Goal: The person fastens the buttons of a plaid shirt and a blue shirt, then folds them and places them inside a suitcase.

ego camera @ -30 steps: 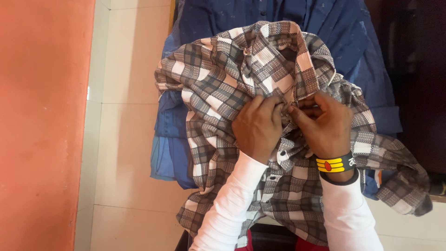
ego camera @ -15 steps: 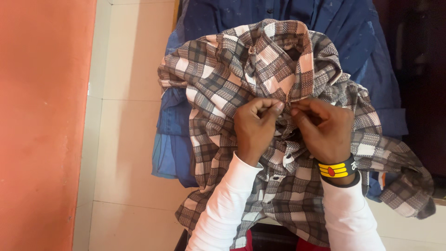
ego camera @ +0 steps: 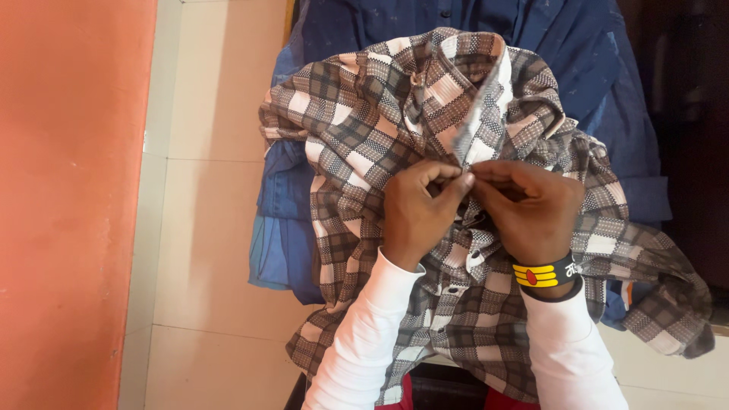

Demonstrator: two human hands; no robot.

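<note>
Where the orange wall (ego camera: 68, 205) meets the pale tiled floor (ego camera: 205, 228), one folded blue cloth garment (ego camera: 281, 228) lies beneath one brown-and-white checked cotton shirt (ego camera: 357, 144), spread front-up. Two hands, both in white sleeves. Left hand (ego camera: 414, 216): fingers (ego camera: 456, 186) pinched together on the shirt's front placket just below the collar. Right hand (ego camera: 535, 212): fingers pinched shut on the same placket, tips meeting the left's. One black-and-yellow wristband (ego camera: 543, 273) on the right wrist.

A pile of blue clothes (ego camera: 585, 68) carries the plaid shirt (ego camera: 357, 144), above the pale tiled floor (ego camera: 205, 228).
</note>
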